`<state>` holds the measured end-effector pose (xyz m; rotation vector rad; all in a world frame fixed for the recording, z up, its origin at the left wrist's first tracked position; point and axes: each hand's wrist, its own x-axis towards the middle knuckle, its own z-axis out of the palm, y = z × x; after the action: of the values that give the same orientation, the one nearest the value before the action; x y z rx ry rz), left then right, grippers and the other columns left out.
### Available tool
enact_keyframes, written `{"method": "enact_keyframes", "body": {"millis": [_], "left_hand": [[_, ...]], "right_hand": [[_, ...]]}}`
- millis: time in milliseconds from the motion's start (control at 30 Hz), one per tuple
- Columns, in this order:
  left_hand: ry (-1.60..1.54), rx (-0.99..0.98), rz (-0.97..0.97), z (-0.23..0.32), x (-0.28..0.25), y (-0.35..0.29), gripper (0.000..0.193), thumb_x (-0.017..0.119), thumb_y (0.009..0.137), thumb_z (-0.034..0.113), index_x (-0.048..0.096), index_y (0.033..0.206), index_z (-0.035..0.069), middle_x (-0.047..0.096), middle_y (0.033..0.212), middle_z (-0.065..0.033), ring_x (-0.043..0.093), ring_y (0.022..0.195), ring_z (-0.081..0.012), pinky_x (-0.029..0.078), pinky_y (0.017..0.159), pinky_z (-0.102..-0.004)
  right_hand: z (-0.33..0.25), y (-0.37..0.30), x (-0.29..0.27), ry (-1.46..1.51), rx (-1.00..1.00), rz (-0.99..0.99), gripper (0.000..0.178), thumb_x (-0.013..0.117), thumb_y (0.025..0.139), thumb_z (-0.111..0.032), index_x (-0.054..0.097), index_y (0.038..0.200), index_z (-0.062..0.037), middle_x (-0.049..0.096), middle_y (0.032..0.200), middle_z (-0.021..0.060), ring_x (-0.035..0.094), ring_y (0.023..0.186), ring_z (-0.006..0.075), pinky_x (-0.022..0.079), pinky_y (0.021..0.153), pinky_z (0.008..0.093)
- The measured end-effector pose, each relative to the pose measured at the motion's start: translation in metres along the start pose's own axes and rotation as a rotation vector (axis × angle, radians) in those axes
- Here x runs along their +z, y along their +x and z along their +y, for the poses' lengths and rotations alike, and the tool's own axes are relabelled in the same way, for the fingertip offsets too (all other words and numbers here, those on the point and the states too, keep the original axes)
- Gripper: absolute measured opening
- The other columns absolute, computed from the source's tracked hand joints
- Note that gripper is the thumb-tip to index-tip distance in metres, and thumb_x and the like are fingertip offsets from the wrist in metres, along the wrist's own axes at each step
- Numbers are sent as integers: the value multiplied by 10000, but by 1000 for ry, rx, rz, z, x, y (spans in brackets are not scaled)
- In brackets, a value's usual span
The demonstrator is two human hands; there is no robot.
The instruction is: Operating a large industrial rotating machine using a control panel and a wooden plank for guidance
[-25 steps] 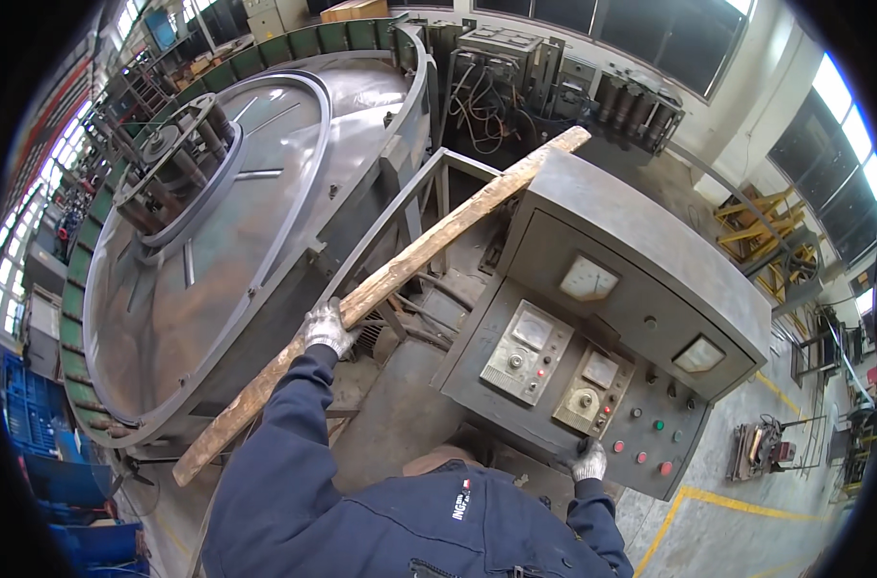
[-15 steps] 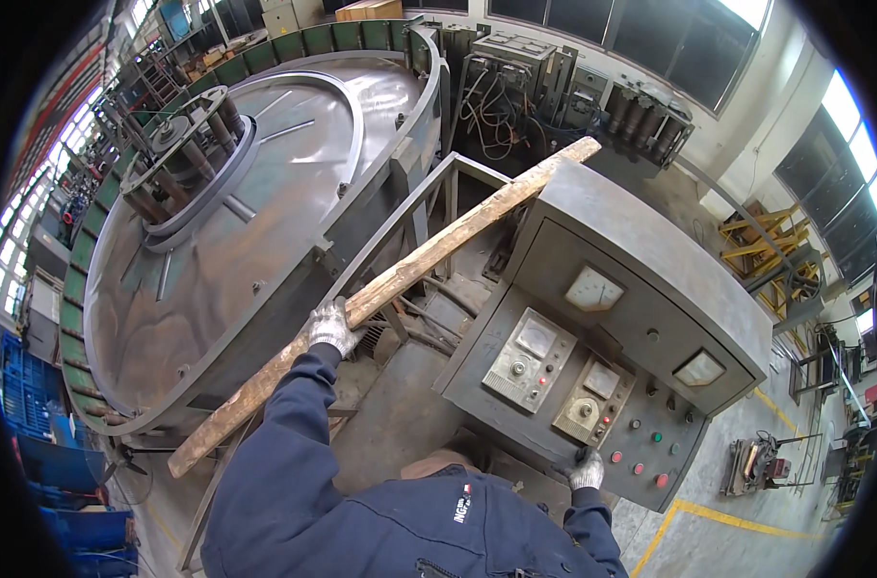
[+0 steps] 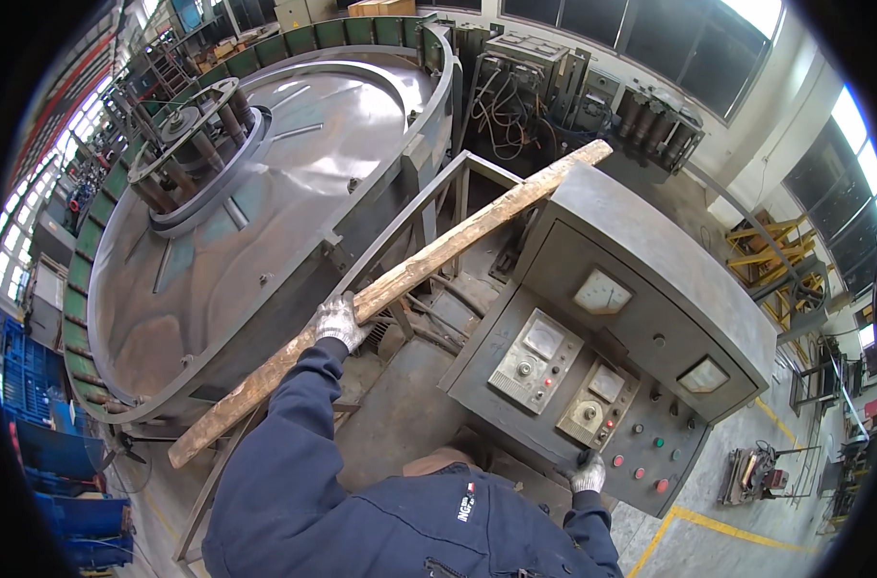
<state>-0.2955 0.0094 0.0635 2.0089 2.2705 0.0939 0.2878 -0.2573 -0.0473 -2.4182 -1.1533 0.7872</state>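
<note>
My left hand (image 3: pixel 341 323), in a pale grey work glove, is closed round a long, rough wooden beam (image 3: pixel 438 252). The beam slants from the lower left, past a metal frame, to the top corner of a grey control cabinet (image 3: pixel 660 250). At the lower edge of the cabinet's sloping panel is my right hand (image 3: pixel 587 473), also gloved. Its fingers are curled, with dark fingertips against the panel below a small dial box (image 3: pixel 597 403); what they grip is hidden. Left of the beam lies a large round metal table (image 3: pixel 294 207) with a raised rim.
A steel angle frame (image 3: pixel 462 178) stands between round table and cabinet. Red push buttons (image 3: pixel 661 486) sit right of my right hand. Cables hang from machinery (image 3: pixel 506 106) at the back. Blue racks (image 3: pixel 34 376) stand far left, a small cart (image 3: pixel 751 469) on the right floor.
The view has shifted slightly. Both hands keep their places on the beam and the panel. The brown patches and sheen on the round table's surface look different.
</note>
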Motion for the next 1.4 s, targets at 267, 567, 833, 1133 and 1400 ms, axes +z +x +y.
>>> {"method": "enact_keyframes", "body": {"millis": [267, 567, 833, 1133, 1400], "left_hand": [[-1, -30, -14, 8, -12, -6, 682, 845, 762, 466, 550, 1247, 88, 635, 1228, -204, 602, 1195, -380, 413, 1074, -514], [20, -44, -50, 8, -10, 0, 744, 855, 752, 482, 546, 1308, 95, 643, 1248, -202, 596, 1219, -373, 418, 1075, -505], [81, -18, 16, 7, -2, -3, 793, 886, 720, 473, 588, 1312, 38, 675, 1236, -207, 630, 1190, -383, 490, 1024, -499], [73, -16, -8, 10, 0, 1, 794, 884, 723, 451, 570, 1326, 41, 650, 1284, -205, 615, 1217, -384, 484, 1037, -495], [171, -101, -19, 3, 5, -2, 813, 895, 667, 544, 644, 1238, 22, 662, 1214, -234, 638, 1157, -370, 505, 1019, -466]], "right_hand": [[-23, -11, -12, -113, -61, 32, 630, 1038, 467, -218, 605, 883, -28, 652, 832, 120, 629, 760, 295, 548, 742, 423], [-20, -9, -8, -133, -83, 29, 601, 1014, 511, -279, 630, 906, -39, 668, 856, 141, 650, 793, 308, 549, 749, 429], [-40, -13, -17, 65, -235, 12, 450, 873, 747, -325, 688, 1000, -3, 738, 952, 196, 723, 875, 344, 579, 802, 427], [-175, -7, 5, 183, -421, 3, 328, 768, 878, -284, 703, 1056, -16, 731, 941, 184, 717, 892, 328, 560, 826, 415], [-232, 27, 35, 24, -609, 39, 400, 736, 875, -207, 651, 1220, -24, 708, 1099, 234, 683, 1008, 402, 549, 900, 468]]}}
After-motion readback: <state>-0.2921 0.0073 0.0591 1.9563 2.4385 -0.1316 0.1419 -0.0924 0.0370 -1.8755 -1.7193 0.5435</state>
